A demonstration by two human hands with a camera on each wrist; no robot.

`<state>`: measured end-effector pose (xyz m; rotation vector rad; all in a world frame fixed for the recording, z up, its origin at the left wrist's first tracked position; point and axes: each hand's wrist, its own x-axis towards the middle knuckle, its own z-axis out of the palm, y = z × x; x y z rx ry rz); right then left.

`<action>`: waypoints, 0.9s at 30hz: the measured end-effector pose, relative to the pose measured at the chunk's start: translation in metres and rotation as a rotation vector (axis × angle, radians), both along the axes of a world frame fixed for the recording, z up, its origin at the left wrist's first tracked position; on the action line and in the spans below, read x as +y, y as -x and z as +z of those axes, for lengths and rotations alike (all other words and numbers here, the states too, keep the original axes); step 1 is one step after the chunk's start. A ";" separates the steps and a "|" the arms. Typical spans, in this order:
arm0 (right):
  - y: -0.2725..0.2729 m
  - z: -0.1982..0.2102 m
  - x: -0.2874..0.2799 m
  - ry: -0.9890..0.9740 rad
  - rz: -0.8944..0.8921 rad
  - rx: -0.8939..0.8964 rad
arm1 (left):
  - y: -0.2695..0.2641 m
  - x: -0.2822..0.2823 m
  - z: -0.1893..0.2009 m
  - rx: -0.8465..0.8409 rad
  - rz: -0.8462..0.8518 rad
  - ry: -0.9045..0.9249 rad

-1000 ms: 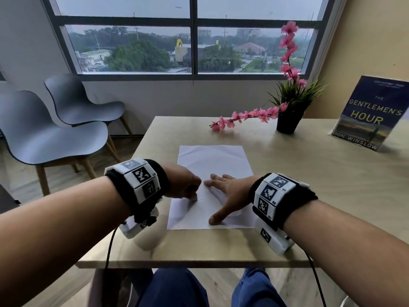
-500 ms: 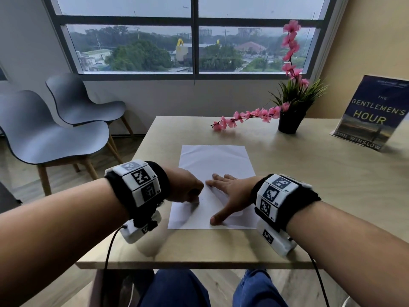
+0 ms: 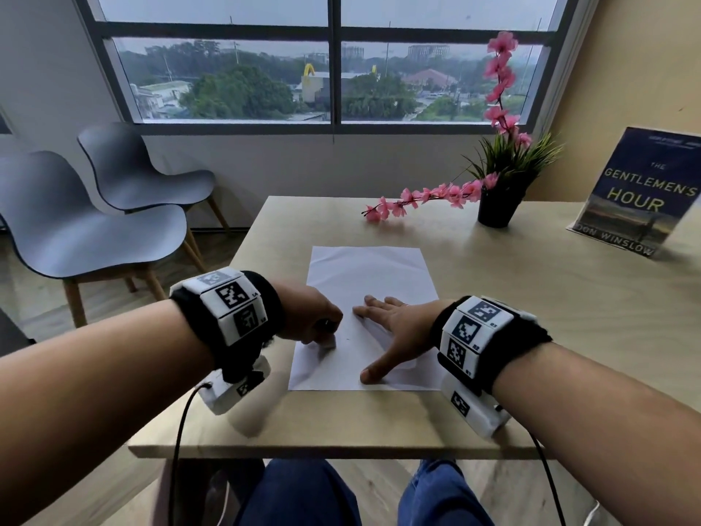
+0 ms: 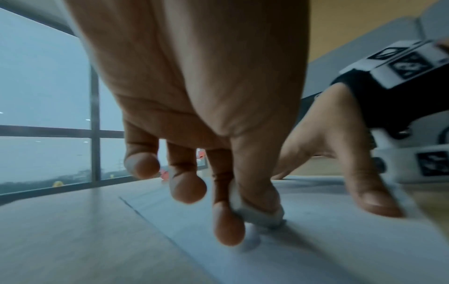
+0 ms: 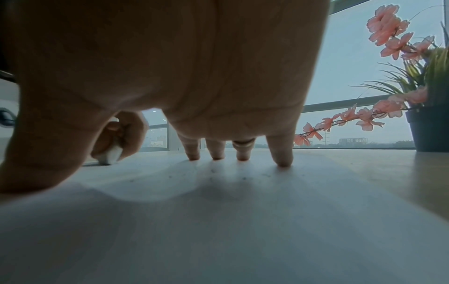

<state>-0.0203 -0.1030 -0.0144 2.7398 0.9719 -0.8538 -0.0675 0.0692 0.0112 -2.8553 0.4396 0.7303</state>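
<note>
A white sheet of paper (image 3: 366,275) lies flat on the wooden table (image 3: 550,320) in front of me. My left hand (image 3: 313,317) pinches a small white eraser (image 3: 329,341) between thumb and forefinger and presses it onto the paper's left part; in the left wrist view the eraser (image 4: 257,215) touches the sheet (image 4: 303,249). My right hand (image 3: 390,328) lies on the paper with fingers spread and straight, fingertips (image 5: 283,162) and thumb down on the sheet (image 5: 218,221). From the right wrist the eraser (image 5: 110,153) shows at the left.
A black pot of grass with pink flower sprays (image 3: 497,203) stands at the table's back right, and a propped book (image 3: 641,191) beside it. Two grey chairs (image 3: 87,225) stand on the floor to the left. The table's near edge (image 3: 322,449) is above my knees.
The left hand has shifted slightly, and the eraser now shows below its fingers on the paper. The right hand has stayed flat on the sheet.
</note>
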 end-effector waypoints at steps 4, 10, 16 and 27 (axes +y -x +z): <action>0.001 0.000 0.000 -0.006 -0.006 0.000 | -0.006 0.004 0.002 -0.061 0.050 -0.018; 0.000 -0.001 -0.001 -0.013 -0.007 0.002 | 0.007 0.000 -0.001 0.011 0.005 0.030; 0.000 -0.001 -0.001 -0.013 -0.009 -0.002 | 0.008 0.002 0.001 -0.046 0.020 -0.005; 0.001 0.000 0.000 -0.006 -0.009 0.004 | 0.013 0.004 0.001 -0.051 0.004 -0.070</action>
